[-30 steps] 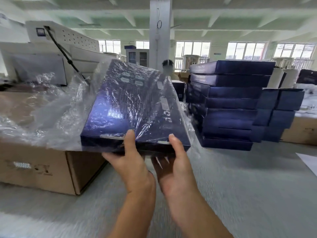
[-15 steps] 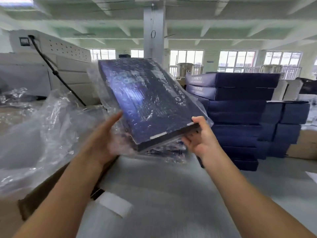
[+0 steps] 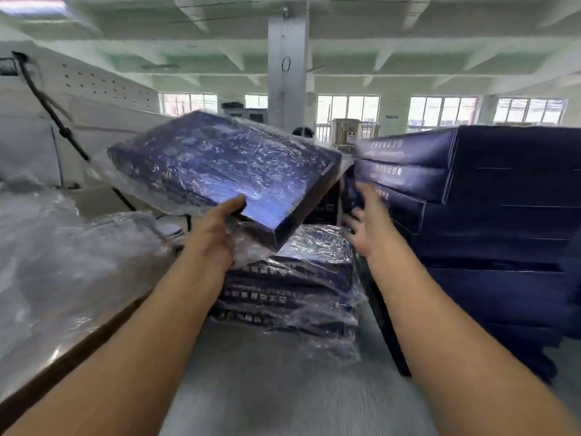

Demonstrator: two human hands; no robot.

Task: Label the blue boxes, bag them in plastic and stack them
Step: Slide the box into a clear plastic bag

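A flat blue box in a clear plastic bag [image 3: 217, 171] hangs tilted in the air above a low stack of bagged blue boxes [image 3: 292, 284] on the grey table. My left hand [image 3: 213, 234] grips the box's near edge, thumb on top and fingers underneath. My right hand [image 3: 364, 218] is off the box, fingers spread and relaxed, hovering to its right beside a tall stack of unbagged blue boxes [image 3: 471, 215]. The bag's loose end trails under the box by my left hand.
A heap of clear plastic bags [image 3: 63, 262] lies over a cardboard carton [image 3: 63, 357] on the left. A white machine with a black cable [image 3: 47, 105] stands behind it. A concrete pillar [image 3: 287, 73] rises at centre back. Grey tabletop [image 3: 267, 388] stretches toward me.
The bagged box has swung to the right over the bagged stack. My right hand has let go of its edge and drawn away to the right; my left hand holds it alone.
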